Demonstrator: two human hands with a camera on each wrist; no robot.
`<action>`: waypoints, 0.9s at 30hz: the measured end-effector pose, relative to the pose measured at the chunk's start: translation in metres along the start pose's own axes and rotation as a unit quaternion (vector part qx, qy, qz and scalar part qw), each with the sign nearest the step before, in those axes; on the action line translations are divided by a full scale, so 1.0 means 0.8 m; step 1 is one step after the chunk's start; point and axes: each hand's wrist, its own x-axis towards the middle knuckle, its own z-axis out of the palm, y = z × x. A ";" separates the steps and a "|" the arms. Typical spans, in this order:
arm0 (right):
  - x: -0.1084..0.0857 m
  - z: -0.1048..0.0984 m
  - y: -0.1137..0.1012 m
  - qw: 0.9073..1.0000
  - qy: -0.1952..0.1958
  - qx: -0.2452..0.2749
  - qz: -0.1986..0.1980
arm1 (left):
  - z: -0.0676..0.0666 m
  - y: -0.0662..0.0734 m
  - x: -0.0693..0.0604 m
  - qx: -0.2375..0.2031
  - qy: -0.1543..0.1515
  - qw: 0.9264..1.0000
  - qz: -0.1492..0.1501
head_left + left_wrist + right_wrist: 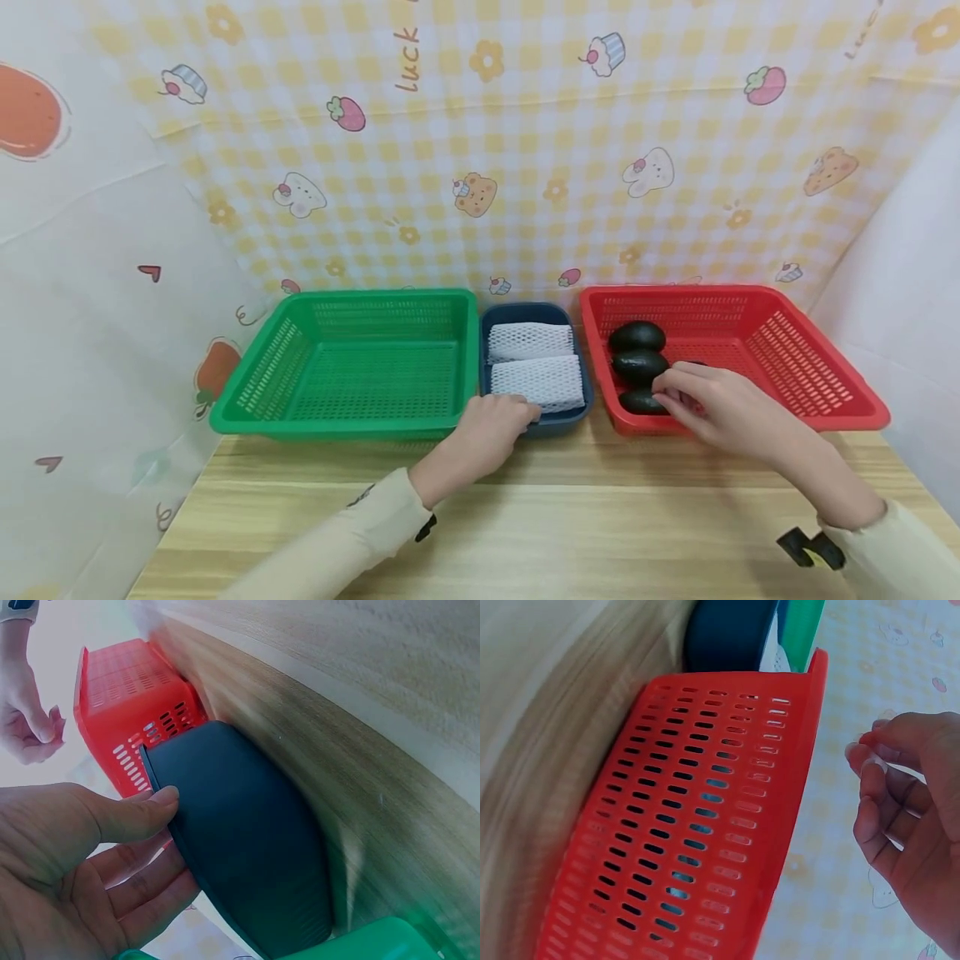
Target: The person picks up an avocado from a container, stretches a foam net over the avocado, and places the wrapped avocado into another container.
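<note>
My left hand (480, 437) is at the near left corner of a small blue bin (240, 832). In the left wrist view its thumb presses the outside just below the rim, and the other fingers reach over to the inner side, pinching the edge. Two white foam net sleeves (537, 382) lie flat in that bin. Over the red basket (806, 360) hovers my right hand (731, 408), its fingers loosely curled and nothing visible in them in the right wrist view. Dark, glossy avocados (637, 337) line the basket's left side; the hand partly hides the nearest ones.
A green basket (352, 431) with slotted walls stands left of the blue bin, with nothing visible inside. All the containers sit in a row on a wooden table (570, 517). A yellow-checked cloth (420, 167) hangs behind them.
</note>
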 end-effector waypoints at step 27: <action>0.036 -0.024 0.069 0.968 -0.222 0.050 0.109 | 0.002 0.000 0.003 0.012 -0.004 1.000 0.000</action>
